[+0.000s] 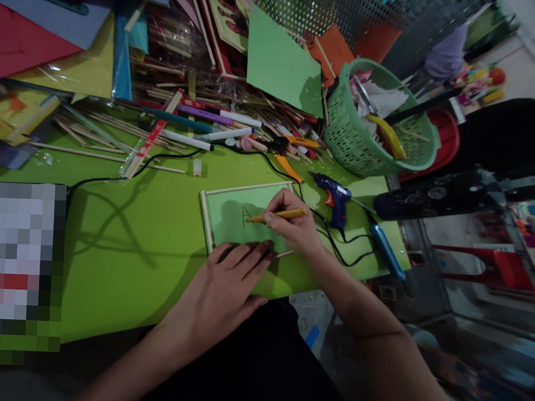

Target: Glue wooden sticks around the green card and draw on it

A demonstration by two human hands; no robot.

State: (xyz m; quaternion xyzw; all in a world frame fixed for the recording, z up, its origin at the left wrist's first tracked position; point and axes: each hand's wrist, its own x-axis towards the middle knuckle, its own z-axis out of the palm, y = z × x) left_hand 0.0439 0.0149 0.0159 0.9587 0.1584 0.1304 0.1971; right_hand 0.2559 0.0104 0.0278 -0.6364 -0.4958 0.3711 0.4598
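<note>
A light green card edged with thin wooden sticks lies on the green table. My right hand grips a yellow-brown pen, its tip touching the card beside a small drawn mark with a few lines. Flat across the card's near edge rests my left hand, fingers stretched out and pressing on it. Part of the card's lower border is hidden under that hand.
Right of the card lies a blue glue gun with a black cord. Behind it stands a green basket of scraps. Markers, wooden sticks and coloured sheets crowd the back. A blue cutter lies near the right edge.
</note>
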